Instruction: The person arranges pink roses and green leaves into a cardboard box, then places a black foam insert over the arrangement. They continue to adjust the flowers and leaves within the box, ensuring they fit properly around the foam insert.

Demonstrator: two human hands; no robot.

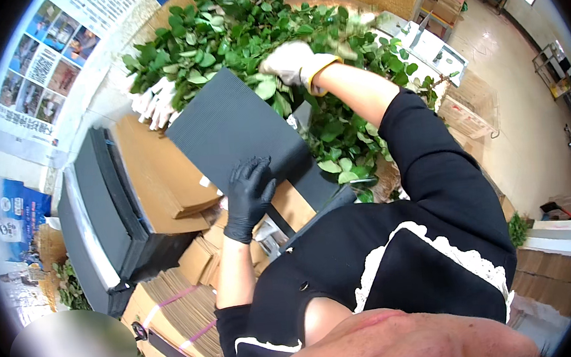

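Note:
My left hand (249, 191), in a black glove, lies on the near edge of a dark grey corrugated sheet (231, 126), fingers spread over its surface. The sheet is tilted and bends down at its right side. My right hand (288, 64), in a pale work glove with a yellow cuff, is among green leafy stems (220, 32) beyond the sheet. Its fingers look curled together; what they hold, if anything, is hidden. More leafy branches (343, 140) hang beneath my right forearm. White-wrapped bundle ends (154, 103) poke out left of the sheet.
At left stand a stack of dark grey sheets (103, 206) and brown cardboard sheets (157, 168). Strapped flattened cardboard (175, 308) lies lower left, beside a blurred round shape (74, 353). A white machine-like unit (426, 46) stands at right, with a wooden crate (468, 114) below it.

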